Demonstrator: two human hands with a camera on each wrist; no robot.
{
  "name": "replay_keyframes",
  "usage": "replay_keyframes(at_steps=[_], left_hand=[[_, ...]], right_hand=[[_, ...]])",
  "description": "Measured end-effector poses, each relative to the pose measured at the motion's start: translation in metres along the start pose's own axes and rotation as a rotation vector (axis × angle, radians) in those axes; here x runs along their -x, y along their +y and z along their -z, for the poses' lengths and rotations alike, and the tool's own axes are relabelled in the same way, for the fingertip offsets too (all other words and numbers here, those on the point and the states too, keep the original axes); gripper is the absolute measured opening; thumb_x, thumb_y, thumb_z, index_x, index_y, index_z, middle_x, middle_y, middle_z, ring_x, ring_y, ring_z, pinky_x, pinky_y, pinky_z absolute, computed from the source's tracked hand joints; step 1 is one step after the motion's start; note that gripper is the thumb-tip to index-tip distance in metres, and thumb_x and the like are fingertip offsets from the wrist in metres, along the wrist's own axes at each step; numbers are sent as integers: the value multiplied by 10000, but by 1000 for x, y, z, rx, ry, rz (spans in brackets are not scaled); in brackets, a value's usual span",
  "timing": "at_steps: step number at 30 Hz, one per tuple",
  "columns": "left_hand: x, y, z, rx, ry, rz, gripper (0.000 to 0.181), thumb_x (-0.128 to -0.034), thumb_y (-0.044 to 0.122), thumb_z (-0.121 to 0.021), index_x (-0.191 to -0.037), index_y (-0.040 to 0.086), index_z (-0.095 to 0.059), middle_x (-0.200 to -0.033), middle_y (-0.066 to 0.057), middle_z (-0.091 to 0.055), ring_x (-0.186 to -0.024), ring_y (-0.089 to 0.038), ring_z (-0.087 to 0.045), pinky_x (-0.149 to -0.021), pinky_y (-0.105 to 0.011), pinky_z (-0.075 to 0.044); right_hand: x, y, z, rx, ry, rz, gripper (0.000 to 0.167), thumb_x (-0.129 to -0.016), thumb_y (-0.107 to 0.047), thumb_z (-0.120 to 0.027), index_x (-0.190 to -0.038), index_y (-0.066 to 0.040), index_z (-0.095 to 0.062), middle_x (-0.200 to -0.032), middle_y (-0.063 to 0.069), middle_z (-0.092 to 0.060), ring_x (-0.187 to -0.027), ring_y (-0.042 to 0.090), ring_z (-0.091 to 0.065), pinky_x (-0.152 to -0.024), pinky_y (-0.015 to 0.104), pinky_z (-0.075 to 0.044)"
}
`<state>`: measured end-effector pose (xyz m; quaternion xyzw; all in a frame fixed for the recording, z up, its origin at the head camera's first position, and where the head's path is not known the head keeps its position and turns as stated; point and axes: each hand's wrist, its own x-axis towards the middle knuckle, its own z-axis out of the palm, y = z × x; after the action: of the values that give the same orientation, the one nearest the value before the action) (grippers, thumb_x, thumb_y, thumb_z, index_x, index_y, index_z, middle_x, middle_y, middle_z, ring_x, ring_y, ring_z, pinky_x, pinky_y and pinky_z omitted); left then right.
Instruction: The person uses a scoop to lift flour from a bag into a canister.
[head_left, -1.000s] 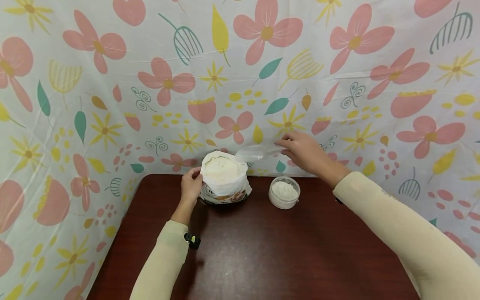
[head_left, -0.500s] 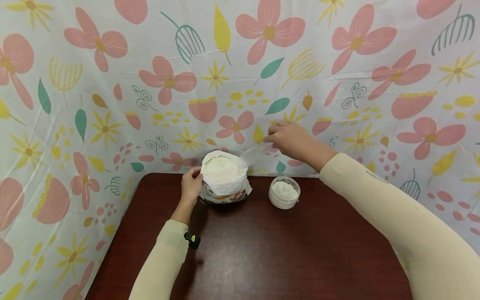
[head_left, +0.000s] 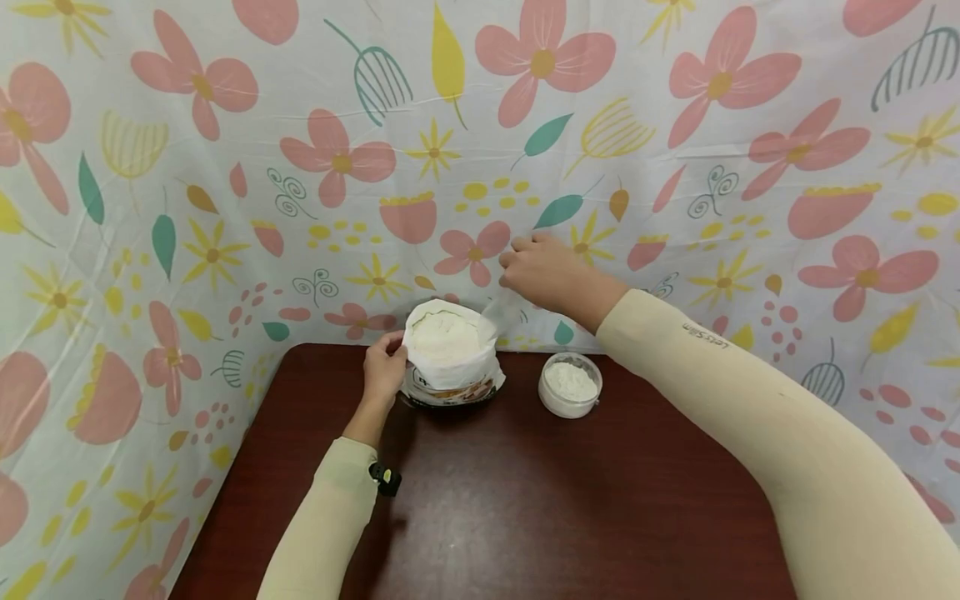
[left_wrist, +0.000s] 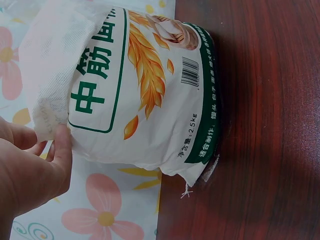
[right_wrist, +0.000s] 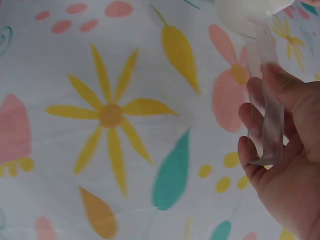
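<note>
Pinching bag edge w/ L grip, R grip curled round clr scoop

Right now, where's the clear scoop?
In the head view, the clear scoop is near the middle, held in the right hand, its lower end by the right-hand rim of the flour bag.

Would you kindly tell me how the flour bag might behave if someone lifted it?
The flour bag would probably feel heavy, since flour shows close to its opening. Its wrinkled rim, pinched by the left hand, looks floppy and may sag. Open on top, it could spill if tipped.
</note>
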<state>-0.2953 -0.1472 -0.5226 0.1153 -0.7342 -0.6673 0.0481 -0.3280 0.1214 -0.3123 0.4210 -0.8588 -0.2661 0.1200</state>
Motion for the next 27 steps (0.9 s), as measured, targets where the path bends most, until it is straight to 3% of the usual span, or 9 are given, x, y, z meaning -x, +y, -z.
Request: replay_keyframes(at_steps=[3,9,14,18,20,23,27], left_hand=[[-1,1,1,0,2,-6,313,-1066,60,-519,-1353,32,-641,-1246,-202,-619,-946,-229,-628,-995,-554,-563],[-2,2,1,-6,-7,-5,323,-1067,67,-515,-1367,28,-631,-1234,-200,-610,-934,-226,-631,-1010,-578,-548],[-3,1,2,-12,-8,1,342,-1074,72,-500,-1396,33,-609,-1233,-194,-599,-926,-215,-633,-1015,-574,-545],[-2,1,2,-8,-7,-6,346,-1069,59,-502,-1397,21,-604,-1244,-207,-601,-928,-216,-632,-1022,-586,-538],[-1,1,1,-4,-9,-7,347,-1066,58,-505,-1397,17,-604,-1250,-212,-602,-929,-215,-634,-1023,-587,-539],[-1,1,2,-16,-9,-3,345,-1070,74,-509,-1397,27,-608,-1250,-207,-604,-921,-208,-644,-982,-523,-577],[0,0,2,-34,-7,-1,333,-1076,94,-515,-1388,42,-621,-1240,-191,-612,-925,-212,-653,-845,-331,-615]], right_hand=[[-10,-5,9,29,-46,2,160,-962,-85,-729,-1009,-213,-812,-1058,12,-705,-929,255,-590,-717,354,-447],[-24,-12,15,74,-126,-1,223,-1013,-120,-666,-1199,-187,-769,-1236,16,-714,-1044,287,-618,-828,404,-538],[-32,-16,17,78,-144,-10,218,-1053,-135,-601,-1214,-152,-747,-1241,17,-707,-1024,293,-597,-875,407,-548],[-37,-21,18,78,-181,-4,309,-1063,-137,-579,-1355,-92,-671,-1294,53,-683,-1100,327,-568,-963,457,-525],[-39,-23,16,79,-203,3,310,-1057,-134,-589,-1350,-90,-678,-1334,64,-670,-1147,344,-554,-995,485,-510],[-40,-27,13,93,-223,8,288,-1037,-131,-623,-1310,-113,-713,-1389,55,-648,-1174,350,-549,-990,488,-505],[-39,-32,7,100,-198,-13,264,-1029,-130,-631,-1265,-142,-749,-1453,54,-614,-1216,350,-552,-952,462,-528]])
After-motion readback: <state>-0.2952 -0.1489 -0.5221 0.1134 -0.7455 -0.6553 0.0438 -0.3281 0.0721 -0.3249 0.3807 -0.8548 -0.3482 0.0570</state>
